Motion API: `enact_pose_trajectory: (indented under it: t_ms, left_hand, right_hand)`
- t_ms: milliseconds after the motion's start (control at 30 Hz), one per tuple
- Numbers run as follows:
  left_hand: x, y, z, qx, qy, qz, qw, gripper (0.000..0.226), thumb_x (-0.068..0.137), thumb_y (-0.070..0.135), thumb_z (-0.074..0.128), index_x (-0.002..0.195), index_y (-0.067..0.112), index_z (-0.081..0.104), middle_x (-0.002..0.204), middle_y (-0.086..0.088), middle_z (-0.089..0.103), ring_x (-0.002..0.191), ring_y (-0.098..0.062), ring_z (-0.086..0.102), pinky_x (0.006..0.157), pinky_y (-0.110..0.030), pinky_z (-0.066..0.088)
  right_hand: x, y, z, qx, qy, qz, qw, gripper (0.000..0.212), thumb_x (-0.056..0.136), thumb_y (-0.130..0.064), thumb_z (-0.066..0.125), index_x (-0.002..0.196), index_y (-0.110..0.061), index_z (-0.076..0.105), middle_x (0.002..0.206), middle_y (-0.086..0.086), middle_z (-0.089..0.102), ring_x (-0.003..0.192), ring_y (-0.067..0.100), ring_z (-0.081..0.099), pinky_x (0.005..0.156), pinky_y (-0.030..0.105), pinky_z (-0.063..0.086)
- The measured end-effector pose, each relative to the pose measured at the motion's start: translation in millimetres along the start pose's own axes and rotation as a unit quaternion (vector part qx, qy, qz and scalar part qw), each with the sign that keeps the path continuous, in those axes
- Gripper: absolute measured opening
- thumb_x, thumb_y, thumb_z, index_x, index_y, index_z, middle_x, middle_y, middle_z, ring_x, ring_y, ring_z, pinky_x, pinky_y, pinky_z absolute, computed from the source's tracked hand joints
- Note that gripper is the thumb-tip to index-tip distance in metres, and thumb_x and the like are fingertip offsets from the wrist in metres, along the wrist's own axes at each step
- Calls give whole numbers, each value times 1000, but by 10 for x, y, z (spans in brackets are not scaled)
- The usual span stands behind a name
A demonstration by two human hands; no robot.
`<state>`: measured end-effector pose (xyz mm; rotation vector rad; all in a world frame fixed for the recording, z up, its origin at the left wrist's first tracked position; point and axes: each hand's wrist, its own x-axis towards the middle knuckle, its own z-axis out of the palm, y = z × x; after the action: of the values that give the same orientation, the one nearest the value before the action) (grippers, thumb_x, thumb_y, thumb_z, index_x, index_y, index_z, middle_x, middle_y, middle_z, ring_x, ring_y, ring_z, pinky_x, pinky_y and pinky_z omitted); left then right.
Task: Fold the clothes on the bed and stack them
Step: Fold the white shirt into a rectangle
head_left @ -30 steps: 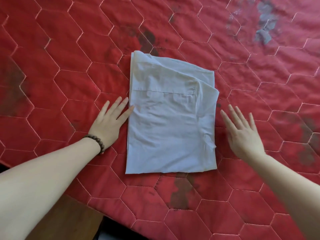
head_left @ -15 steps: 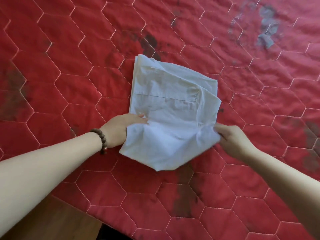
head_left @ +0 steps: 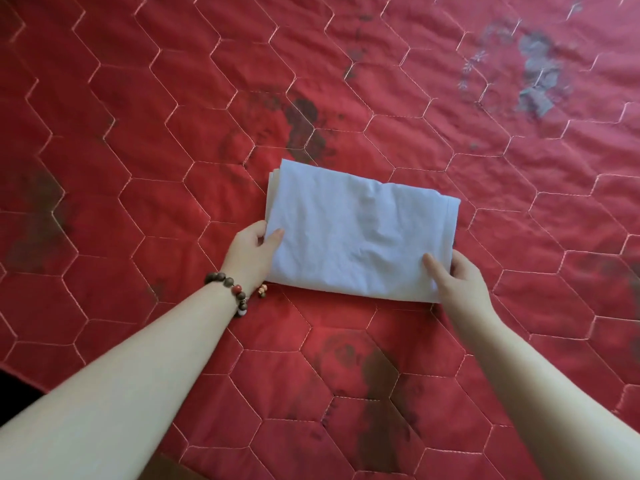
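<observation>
White folded garment [head_left: 360,233] on red bed quilt [head_left: 138,168], between hands; left hand [head_left: 254,252] pinches near-left edge, right hand [head_left: 457,278] grips near-right corner; risk: uneven lift lets layers slip, fold opens.

A red quilted bedspread [head_left: 138,150] stitched in pale hexagons filled nearly the whole view, with dark blotchy print in patches and a greyish floral motif [head_left: 535,74] toward its far right corner. Past its near left edge lay a dark strip, possibly floor [head_left: 14,386].
</observation>
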<state>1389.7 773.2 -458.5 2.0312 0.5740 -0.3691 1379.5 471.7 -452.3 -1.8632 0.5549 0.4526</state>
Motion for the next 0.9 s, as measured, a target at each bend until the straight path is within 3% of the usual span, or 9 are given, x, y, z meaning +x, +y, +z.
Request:
enact_pose_trajectory:
  t_ms: [133, 233, 400, 500, 567, 667, 733, 800, 900]
  left_hand:
    - [-136, -100, 76, -32, 42, -32, 998, 29, 96, 23, 54, 83, -3, 56, 70, -5, 50, 63, -11, 41, 53, -23, 29]
    - [-179, -173, 115, -18, 75, -44, 996, 35, 95, 20, 53, 79, -10, 48, 68, -7, 42, 62, -15, 34, 47, -22, 24]
    - [-205, -122, 132, -8, 100, -70, 992, 33, 88, 12, 54, 61, 11, 34, 55, 5, 31, 47, -7, 27, 44, -21, 22]
    - [-233, 18, 102, 65, 178, -41, 981, 7, 83, 13, 59, 86, 14, 53, 73, 5, 54, 68, -17, 49, 58, -28, 33]
    - [-244, 86, 96, 160, 231, 102, 954, 22, 82, 12, 60, 103, 9, 57, 100, -6, 59, 91, -25, 55, 75, -32, 41]
    - [-188, 240, 299, 295, 179, 294, 891, 40, 81, 19, 52, 118, 6, 60, 128, -17, 57, 122, -34, 50, 100, -45, 39]
    - [-102, 326, 480, 377, 76, 274, 881, 55, 89, 24, 33, 140, 5, 45, 152, -15, 37, 143, -31, 28, 116, -46, 23]
    - [56, 254, 606, 448, 25, 240, 861, 57, 98, 23, 14, 153, 10, 18, 162, -5, 7, 150, -23, 0, 121, -40, 2]
    - [200, 50, 615, 455, 19, 240, 858, 56, 100, 32, 22, 154, 20, 14, 162, 0, 5, 150, -19, -3, 121, -40, 1]
  right_hand:
    - [-44, 9, 55, -5, 29, -3, 1000, 10, 94, -26, 58, 96, -21, 66, 96, 3, 72, 87, 20, 66, 74, 38, 52]
    - [-9, 3, 83, -63, 37, -4, 997, 11, 94, -23, 57, 93, -16, 65, 91, 6, 70, 80, 21, 61, 69, 37, 48]
    - [-9, -56, 179, -123, 90, 21, 988, 19, 91, -28, 57, 94, -9, 57, 85, 1, 62, 84, 26, 57, 62, 32, 40]
    - [-89, -152, 284, -239, 209, -37, 947, 36, 89, -24, 59, 121, -9, 52, 115, 10, 55, 106, 31, 51, 84, 40, 41]
    - [-110, -238, 419, -300, 261, -156, 904, 48, 85, -15, 61, 131, -3, 50, 129, 20, 49, 120, 37, 45, 98, 46, 34]
    - [-44, -383, 862, -308, 167, -311, 884, 54, 82, -3, 62, 134, 5, 48, 137, 28, 47, 130, 41, 39, 107, 55, 35]
    - [54, -419, 1175, -367, 74, -363, 853, 55, 84, -1, 60, 136, 7, 45, 141, 28, 44, 137, 39, 35, 112, 58, 27]
    - [194, -375, 1334, -427, 12, -347, 835, 54, 94, -7, 49, 144, 2, 35, 152, 21, 32, 145, 33, 24, 119, 51, 10]
    - [365, -177, 1342, -484, 12, -307, 819, 55, 100, -22, 35, 152, -7, 23, 160, 8, 17, 149, 21, 11, 121, 46, 0]
